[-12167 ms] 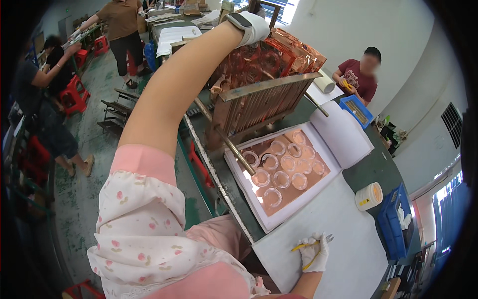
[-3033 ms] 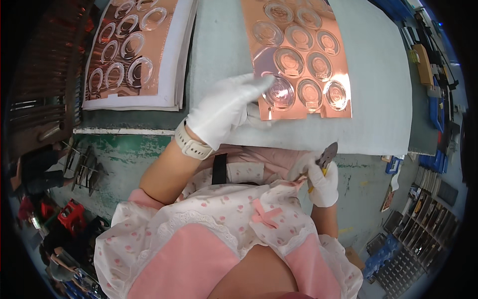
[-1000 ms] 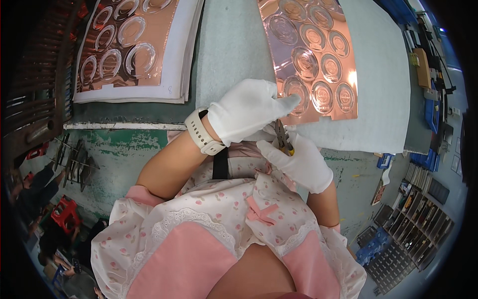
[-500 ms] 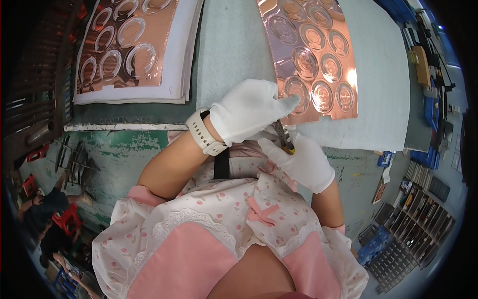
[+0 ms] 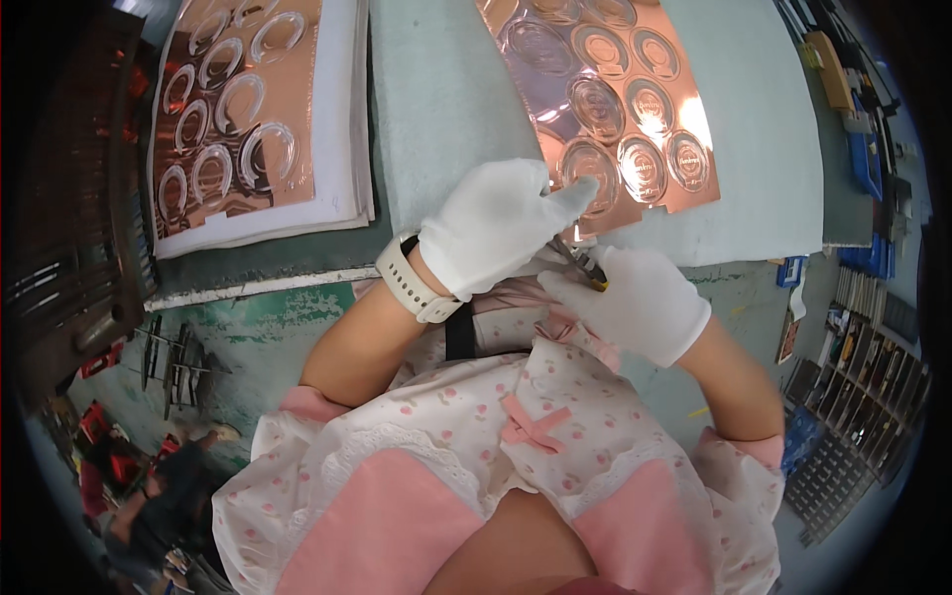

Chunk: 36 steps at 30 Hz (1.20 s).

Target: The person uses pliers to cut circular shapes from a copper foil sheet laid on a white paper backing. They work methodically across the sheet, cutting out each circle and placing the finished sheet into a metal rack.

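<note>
Pinching the near edge of the copper sheet (image 5: 605, 109) with the gloved left hand (image 5: 491, 226), thumb and fingers pressed together on the foil at its lower left corner; gripping a small cutting tool (image 5: 583, 266) with a dark and yellow handle in the gloved right hand (image 5: 635, 302), fingers curled tight round it, tip set against the sheet's near edge just beside the left fingertips.

Lying flat on the pale green mat (image 5: 446, 89) at the bench edge, that sheet, embossed with rows of round medallions; all rounds seemingly intact and joined to the foil, so cutting judged barely begun, with nearly the whole sheet left to work; exact bite of the tool hidden behind the left hand.

Resting well apart to the left, a second copper sheet (image 5: 233, 109) with horseshoe-shaped cutouts, on top of a stack of white boards (image 5: 342, 119); looks further along.

Standing at the far right, blue bins (image 5: 861, 164) and dark compartment trays (image 5: 873, 337); contents too small to tell.
</note>
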Each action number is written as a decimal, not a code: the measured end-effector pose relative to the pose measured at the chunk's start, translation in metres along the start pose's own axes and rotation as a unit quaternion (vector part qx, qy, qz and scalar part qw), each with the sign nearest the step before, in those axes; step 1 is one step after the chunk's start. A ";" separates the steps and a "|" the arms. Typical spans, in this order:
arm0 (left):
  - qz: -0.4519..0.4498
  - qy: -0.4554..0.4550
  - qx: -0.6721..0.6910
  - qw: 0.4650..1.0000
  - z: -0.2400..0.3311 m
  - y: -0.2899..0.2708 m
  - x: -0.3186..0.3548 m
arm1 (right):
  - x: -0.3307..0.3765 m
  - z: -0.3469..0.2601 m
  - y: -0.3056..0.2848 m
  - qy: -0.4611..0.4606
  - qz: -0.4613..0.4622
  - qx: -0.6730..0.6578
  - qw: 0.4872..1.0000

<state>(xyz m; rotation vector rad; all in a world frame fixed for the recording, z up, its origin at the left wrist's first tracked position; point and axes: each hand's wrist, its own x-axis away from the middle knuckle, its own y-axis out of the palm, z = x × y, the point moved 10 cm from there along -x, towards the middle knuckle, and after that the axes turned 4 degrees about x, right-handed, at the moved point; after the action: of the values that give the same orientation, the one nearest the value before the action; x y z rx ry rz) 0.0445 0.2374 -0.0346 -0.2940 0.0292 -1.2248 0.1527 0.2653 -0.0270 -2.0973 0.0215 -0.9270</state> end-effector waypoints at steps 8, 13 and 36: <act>-0.014 -0.001 -0.040 0.999 -0.003 0.001 -0.001 | -0.006 -0.007 -0.011 -0.051 -0.012 0.049 0.997; -0.009 0.116 -0.110 0.987 0.008 0.004 0.003 | -0.009 -0.008 -0.008 -0.025 -0.093 0.069 0.993; -0.037 -0.086 0.005 0.996 -0.008 0.001 -0.001 | -0.006 -0.013 -0.001 -0.069 -0.108 0.104 0.986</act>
<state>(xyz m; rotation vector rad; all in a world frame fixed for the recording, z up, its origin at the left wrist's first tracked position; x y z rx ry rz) 0.0441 0.2369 -0.0429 -0.3950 -0.1380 -1.2693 0.1403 0.2587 -0.0251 -1.9896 -0.3667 -0.8664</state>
